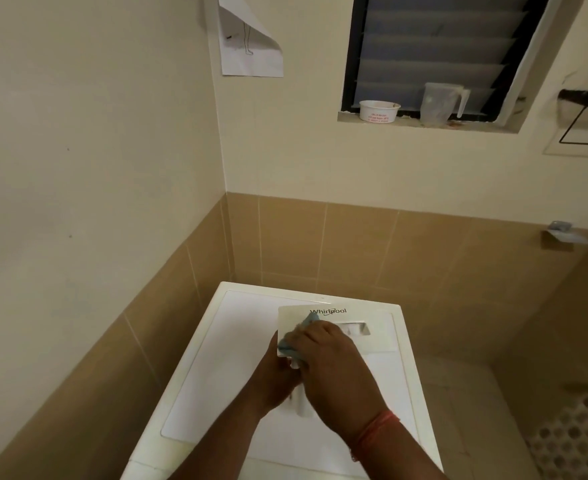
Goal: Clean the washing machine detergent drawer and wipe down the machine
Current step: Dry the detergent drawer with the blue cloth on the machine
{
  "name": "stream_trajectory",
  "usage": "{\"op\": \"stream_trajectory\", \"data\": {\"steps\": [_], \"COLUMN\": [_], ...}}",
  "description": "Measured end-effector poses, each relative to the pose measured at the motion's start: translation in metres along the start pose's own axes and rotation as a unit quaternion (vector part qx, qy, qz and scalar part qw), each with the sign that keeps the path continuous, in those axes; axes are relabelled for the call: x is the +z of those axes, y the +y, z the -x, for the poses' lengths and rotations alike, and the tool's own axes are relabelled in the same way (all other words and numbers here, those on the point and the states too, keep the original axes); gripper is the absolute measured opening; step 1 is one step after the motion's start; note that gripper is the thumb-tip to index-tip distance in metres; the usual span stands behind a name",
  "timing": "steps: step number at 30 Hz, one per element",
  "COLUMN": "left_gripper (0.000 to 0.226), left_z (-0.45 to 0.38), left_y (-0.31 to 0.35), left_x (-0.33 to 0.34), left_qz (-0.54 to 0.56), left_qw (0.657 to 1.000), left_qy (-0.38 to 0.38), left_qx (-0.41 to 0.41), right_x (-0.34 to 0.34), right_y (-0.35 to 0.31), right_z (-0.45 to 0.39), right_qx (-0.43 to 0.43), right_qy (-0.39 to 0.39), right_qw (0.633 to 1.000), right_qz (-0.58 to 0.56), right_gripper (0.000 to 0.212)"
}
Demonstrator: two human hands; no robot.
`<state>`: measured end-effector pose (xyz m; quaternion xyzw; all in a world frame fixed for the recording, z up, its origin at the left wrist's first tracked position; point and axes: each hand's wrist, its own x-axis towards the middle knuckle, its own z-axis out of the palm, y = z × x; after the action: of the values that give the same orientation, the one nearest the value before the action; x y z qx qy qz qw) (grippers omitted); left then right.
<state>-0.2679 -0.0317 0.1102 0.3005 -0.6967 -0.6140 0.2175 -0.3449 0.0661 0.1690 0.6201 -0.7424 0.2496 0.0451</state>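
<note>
Held above the washing machine (223, 358), the detergent drawer (354, 337) sits in the left hand (278, 375)'s grip while the right hand (334, 362) clenches a blue cloth (308, 322); press firmly, working into the handle recess.

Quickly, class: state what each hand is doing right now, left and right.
Left hand: closed around the detergent drawer, holding it above the washing machine.
Right hand: closed on a blue cloth, pressing it to the drawer front.

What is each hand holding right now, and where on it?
Left hand grips the white plastic detergent drawer from below, near its left end. Right hand presses a bunched blue cloth against its front panel.
</note>
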Motion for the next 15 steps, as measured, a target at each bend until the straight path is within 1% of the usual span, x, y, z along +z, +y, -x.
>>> {"op": "stream_trajectory", "data": {"steps": [1,3,6,8,10,12,13,15], "left_gripper": [0.03,0.033,0.051,0.053,0.053,0.053,0.052,0.046], "left_z": [0.0,0.0,-0.001,0.0,0.0,-0.002,-0.005,-0.006], "left_y": [0.002,0.005,0.01,0.01,0.009,0.006,-0.002,-0.01], "left_x": [0.0,0.001,-0.003,-0.003,-0.002,-0.005,-0.009,-0.005], "left_qz": [-0.026,-0.022,0.051,0.056,0.052,0.055,0.037,-0.017], "left_qw": [1.0,1.0,0.999,0.998,0.998,0.998,0.999,0.997], "left_qy": [-0.001,0.0,0.013,0.022,0.023,-0.001,-0.01,0.007], "left_qx": [0.004,0.001,0.002,0.008,0.015,0.0,-0.004,-0.078], "right_x": [0.001,-0.004,-0.024,-0.034,-0.038,-0.034,-0.029,-0.014], "right_y": [-0.001,0.01,0.042,0.059,0.056,0.039,0.028,0.005], "right_z": [-0.001,-0.001,0.008,0.015,0.016,0.012,0.01,0.003], "right_qx": [-0.009,-0.014,0.042,0.071,0.086,0.074,0.058,0.01], "right_qy": [-0.003,-0.012,-0.021,-0.005,-0.008,-0.016,-0.02,-0.029], "right_qw": [1.0,0.999,0.998,0.997,0.996,0.997,0.998,1.0], "right_qz": [-0.009,-0.029,-0.043,-0.023,0.002,0.01,0.007,0.0], "right_gripper": [0.041,0.046,0.051,0.051,0.05,0.046,0.044,0.04]}}
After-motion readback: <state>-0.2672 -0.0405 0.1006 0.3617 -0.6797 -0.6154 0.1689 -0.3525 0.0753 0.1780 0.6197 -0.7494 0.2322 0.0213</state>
